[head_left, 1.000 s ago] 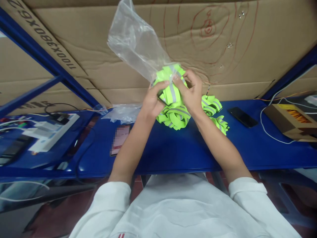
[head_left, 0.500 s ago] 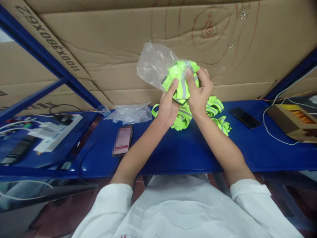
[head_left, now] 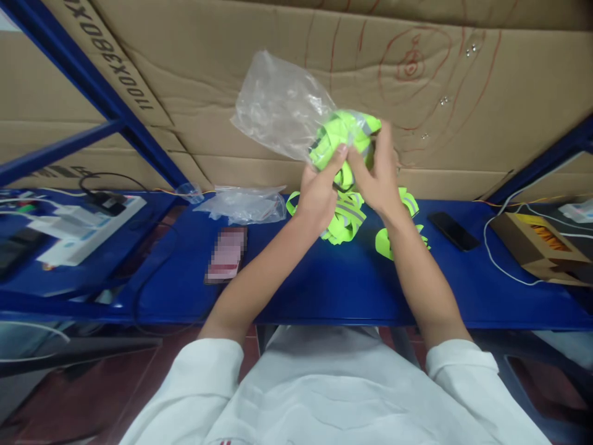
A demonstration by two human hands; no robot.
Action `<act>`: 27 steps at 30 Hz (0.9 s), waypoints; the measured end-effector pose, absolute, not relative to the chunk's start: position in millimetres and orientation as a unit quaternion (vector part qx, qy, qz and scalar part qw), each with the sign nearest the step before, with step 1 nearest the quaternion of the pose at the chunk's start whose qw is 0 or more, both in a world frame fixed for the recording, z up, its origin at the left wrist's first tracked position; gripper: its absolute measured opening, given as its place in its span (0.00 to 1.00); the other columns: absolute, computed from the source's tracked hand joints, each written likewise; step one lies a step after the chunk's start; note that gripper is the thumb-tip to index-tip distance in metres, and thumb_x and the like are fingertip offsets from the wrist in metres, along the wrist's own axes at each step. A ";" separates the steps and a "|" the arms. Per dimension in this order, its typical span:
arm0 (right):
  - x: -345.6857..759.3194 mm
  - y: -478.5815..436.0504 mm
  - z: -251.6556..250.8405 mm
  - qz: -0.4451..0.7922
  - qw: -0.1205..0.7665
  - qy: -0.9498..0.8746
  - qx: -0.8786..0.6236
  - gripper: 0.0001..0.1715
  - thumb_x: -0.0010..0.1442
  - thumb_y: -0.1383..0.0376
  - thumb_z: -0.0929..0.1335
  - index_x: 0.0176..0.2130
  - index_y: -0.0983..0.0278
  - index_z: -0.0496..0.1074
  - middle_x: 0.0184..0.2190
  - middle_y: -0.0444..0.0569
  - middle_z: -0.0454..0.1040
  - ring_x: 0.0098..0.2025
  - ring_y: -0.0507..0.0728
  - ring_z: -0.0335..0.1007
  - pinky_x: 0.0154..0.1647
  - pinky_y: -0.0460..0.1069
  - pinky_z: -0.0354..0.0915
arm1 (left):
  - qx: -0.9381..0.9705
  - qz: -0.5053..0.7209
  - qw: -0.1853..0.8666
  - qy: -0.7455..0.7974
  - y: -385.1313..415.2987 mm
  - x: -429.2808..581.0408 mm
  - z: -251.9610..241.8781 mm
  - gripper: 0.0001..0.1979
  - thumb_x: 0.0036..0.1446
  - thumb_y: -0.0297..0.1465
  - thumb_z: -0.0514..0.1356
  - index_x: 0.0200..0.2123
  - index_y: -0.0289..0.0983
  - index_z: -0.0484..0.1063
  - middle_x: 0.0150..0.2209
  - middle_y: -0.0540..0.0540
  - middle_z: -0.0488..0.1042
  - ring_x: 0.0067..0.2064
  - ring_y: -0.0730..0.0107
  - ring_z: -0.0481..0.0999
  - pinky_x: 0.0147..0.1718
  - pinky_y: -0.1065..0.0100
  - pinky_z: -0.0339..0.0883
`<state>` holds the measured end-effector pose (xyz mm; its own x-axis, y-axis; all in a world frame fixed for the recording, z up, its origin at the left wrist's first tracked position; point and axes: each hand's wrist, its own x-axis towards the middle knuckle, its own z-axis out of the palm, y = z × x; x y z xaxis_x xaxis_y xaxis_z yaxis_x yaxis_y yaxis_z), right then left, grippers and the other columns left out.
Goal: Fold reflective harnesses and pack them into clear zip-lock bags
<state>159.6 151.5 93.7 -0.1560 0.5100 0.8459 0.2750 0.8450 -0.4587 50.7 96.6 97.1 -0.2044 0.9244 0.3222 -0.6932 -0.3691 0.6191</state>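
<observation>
Both hands hold a folded bundle of neon-yellow reflective strap (head_left: 340,133) with grey stripes, raised above the table. A clear plastic bag (head_left: 282,105) spreads to the left from the bundle and seems to cover part of it. My left hand (head_left: 319,191) is closed on the bundle's lower left side, thumb on top. My right hand (head_left: 377,170) grips its right side, with the fingers partly behind it. Below them on the table lie a coiled reflective strap (head_left: 345,222) and, partly behind my right forearm, further neon strap (head_left: 384,244).
Flat clear bags (head_left: 250,205) lie left on the blue table (head_left: 324,290), near a phone with a lit screen (head_left: 227,253). A dark phone (head_left: 453,231) and an open cardboard box (head_left: 540,244) are at right. A power strip (head_left: 92,232) stands left; cardboard (head_left: 208,74) forms the back wall.
The plastic bag has swung out further up and left. My right hand has shifted its grip on the strap bundle. The camera view has moved slightly.
</observation>
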 end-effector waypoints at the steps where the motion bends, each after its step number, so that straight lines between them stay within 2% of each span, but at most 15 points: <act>1: 161.1 156.0 94.2 0.138 0.565 -0.778 -0.236 0.26 0.68 0.45 0.70 0.57 0.53 0.66 0.58 0.52 0.72 0.62 0.63 0.68 0.71 0.60 0.64 | 0.324 0.758 0.540 0.172 100.6 46.1 97.5 0.09 0.71 0.25 0.63 0.52 0.38 0.78 0.59 0.49 0.80 0.73 0.52 0.66 0.72 0.51 0.65; 3: 163.6 166.0 93.5 0.210 0.530 -0.798 -0.195 0.40 0.57 0.44 0.78 0.61 0.53 0.65 0.63 0.51 0.69 0.67 0.63 0.65 0.75 0.59 0.60 | 0.318 0.752 0.552 0.170 107.8 37.0 98.1 0.13 0.70 0.25 0.64 0.56 0.39 0.76 0.62 0.48 0.78 0.74 0.49 0.64 0.71 0.47 0.66; 5: 164.1 173.4 91.2 0.251 0.546 -0.781 -0.171 0.48 0.49 0.43 0.82 0.60 0.53 0.64 0.62 0.51 0.70 0.67 0.65 0.67 0.73 0.60 0.62 | 0.339 0.736 0.562 0.168 112.1 31.3 97.5 0.15 0.69 0.25 0.65 0.57 0.38 0.76 0.60 0.46 0.79 0.73 0.47 0.65 0.72 0.47 0.64; 8: 159.8 173.6 87.8 0.272 0.593 -0.738 -0.172 0.42 0.53 0.42 0.79 0.57 0.51 0.64 0.57 0.47 0.72 0.62 0.63 0.70 0.68 0.59 0.67 | 0.374 0.733 0.542 0.169 112.5 34.3 93.0 0.09 0.71 0.28 0.64 0.52 0.38 0.78 0.56 0.48 0.81 0.73 0.53 0.67 0.74 0.51 0.61; 12: 150.7 168.2 84.1 0.236 0.639 -0.688 -0.250 0.30 0.62 0.39 0.73 0.53 0.50 0.65 0.55 0.46 0.73 0.60 0.61 0.70 0.67 0.57 0.67 | 0.367 0.753 0.519 0.171 107.4 53.0 80.7 0.04 0.72 0.30 0.64 0.48 0.39 0.78 0.56 0.49 0.81 0.73 0.58 0.66 0.74 0.56 0.60; 15: 148.9 174.4 81.8 0.216 0.671 -0.659 -0.262 0.32 0.63 0.37 0.69 0.54 0.52 0.64 0.56 0.48 0.72 0.62 0.63 0.70 0.67 0.61 0.68 | 0.381 0.746 0.519 0.171 104.8 61.3 75.3 0.05 0.71 0.29 0.65 0.49 0.41 0.77 0.57 0.50 0.81 0.73 0.59 0.67 0.75 0.56 0.58; 17: 150.7 179.6 82.4 0.251 0.671 -0.657 -0.233 0.34 0.62 0.36 0.70 0.56 0.52 0.64 0.58 0.48 0.71 0.63 0.63 0.71 0.67 0.62 0.68 | 0.403 0.737 0.522 0.148 104.4 58.7 77.9 0.07 0.71 0.28 0.64 0.51 0.42 0.77 0.57 0.52 0.80 0.74 0.60 0.66 0.76 0.56 0.57; 20: 152.4 177.7 86.1 0.372 0.622 -0.661 -0.194 0.40 0.54 0.37 0.76 0.56 0.50 0.65 0.61 0.46 0.73 0.65 0.62 0.71 0.65 0.62 0.72 | 0.396 0.736 0.535 0.121 104.5 45.2 89.8 0.07 0.72 0.30 0.63 0.51 0.41 0.77 0.61 0.49 0.78 0.74 0.59 0.65 0.76 0.55 0.57; 23: 146.4 164.6 88.2 0.518 0.528 -0.647 -0.186 0.43 0.48 0.40 0.80 0.55 0.52 0.69 0.59 0.47 0.77 0.64 0.63 0.74 0.61 0.61 0.76 | 0.359 0.744 0.546 0.138 105.3 29.0 103.8 0.10 0.76 0.34 0.57 0.46 0.39 0.78 0.63 0.43 0.76 0.74 0.56 0.64 0.75 0.54 0.60; 25: 139.2 157.0 86.7 0.594 0.482 -0.618 -0.183 0.41 0.48 0.42 0.80 0.53 0.55 0.71 0.57 0.49 0.80 0.61 0.64 0.76 0.59 0.61 0.78 | 0.356 0.747 0.543 0.144 106.7 21.6 109.6 0.16 0.78 0.37 0.52 0.45 0.41 0.78 0.62 0.46 0.77 0.76 0.56 0.62 0.75 0.56 0.60; 27: 133.0 155.2 83.4 0.621 0.481 -0.591 -0.183 0.39 0.50 0.41 0.80 0.53 0.57 0.71 0.55 0.50 0.80 0.60 0.64 0.78 0.58 0.61 0.79 | 0.366 0.748 0.535 0.146 108.6 18.7 110.8 0.17 0.79 0.39 0.50 0.46 0.43 0.79 0.61 0.50 0.78 0.77 0.56 0.59 0.75 0.55 0.60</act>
<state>133.0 155.2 83.4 -0.4707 0.8138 0.3409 -0.3799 0.1618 -0.9108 18.7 108.6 110.8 -0.1606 0.9060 0.3915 -0.6927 -0.3860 0.6092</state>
